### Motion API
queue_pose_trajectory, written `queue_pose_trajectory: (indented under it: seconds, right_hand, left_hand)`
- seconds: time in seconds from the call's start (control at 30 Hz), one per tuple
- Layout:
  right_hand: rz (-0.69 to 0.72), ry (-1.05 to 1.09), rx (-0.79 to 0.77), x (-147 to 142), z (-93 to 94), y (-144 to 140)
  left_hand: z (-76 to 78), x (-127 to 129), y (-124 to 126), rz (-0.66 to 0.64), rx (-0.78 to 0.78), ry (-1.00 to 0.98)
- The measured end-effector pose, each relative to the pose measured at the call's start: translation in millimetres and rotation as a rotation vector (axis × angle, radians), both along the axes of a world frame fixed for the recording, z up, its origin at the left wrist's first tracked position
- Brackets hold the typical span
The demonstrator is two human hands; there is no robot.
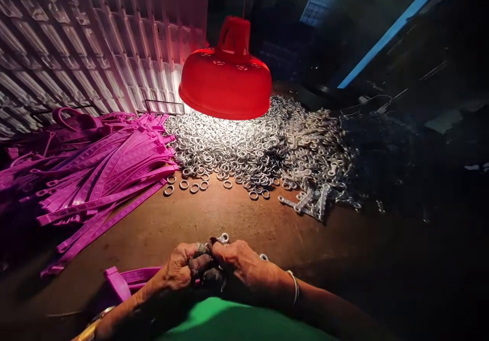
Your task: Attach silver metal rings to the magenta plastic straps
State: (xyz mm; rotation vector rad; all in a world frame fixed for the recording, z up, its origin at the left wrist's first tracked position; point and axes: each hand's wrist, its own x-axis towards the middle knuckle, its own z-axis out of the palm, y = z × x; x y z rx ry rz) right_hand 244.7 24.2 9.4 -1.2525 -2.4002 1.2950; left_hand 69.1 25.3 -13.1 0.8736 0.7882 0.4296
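Note:
My left hand (179, 267) and my right hand (240, 264) meet low in the middle, fingers closed and pressed together, with dark cloth covers on several fingers. A small metal link with a round eye (224, 238) pokes out above the fingertips. A purple strap (120, 285) lies under my left forearm and runs toward the left hand; a bit of purple shows below the fingers. How strap and link meet is hidden by the fingers. One loose metal ring (264, 257) shows just behind my right hand.
A red lamp (225, 83) hangs over a heap of metal rings (229, 147). Purple straps (110, 173) are piled to the left, metal links (321, 162) to the right. All lie on a brown tabletop (168, 224). Corrugated sheeting (95, 40) stands behind; the right side is dark.

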Motion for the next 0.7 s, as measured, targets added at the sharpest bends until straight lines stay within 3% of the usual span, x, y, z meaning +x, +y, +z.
queue_pose_trajectory:
  seconds: [0.13,0.27,0.37,0.47,0.53,0.63,0.7]
  right_hand:
    - [-0.073,0.022,0.171,16.3,-14.1,-4.3]
    - [-0.177,-0.053,0.388,45.7,-36.9,-8.8]
    - [-0.322,-0.179,0.516,84.6,-45.9,-2.0]
    - [-0.594,-0.401,0.539,131.5,-44.2,17.1]
    - [-0.695,-0.495,0.544,159.3,-40.1,36.6]
    - [-0.736,-0.554,0.554,187.1,-35.5,70.3]
    - [-0.741,-0.572,0.556,196.3,-35.9,89.3]
  left_hand:
    - [-13.0,1.8,5.6,-0.044,0.42,0.26]
    - [-32.5,-7.9,14.1,0.067,0.82,0.553]
    - [-44.1,-15.6,17.9,0.123,0.811,0.741]
    - [-48.7,-13.2,13.0,0.086,0.758,0.836]
    - [-49.8,-5.4,6.0,-0.012,0.763,0.794]
    - [-49.5,7.1,-5.1,-0.164,0.786,0.648]
    - [-46.4,10.4,-9.4,-0.195,0.787,0.565]
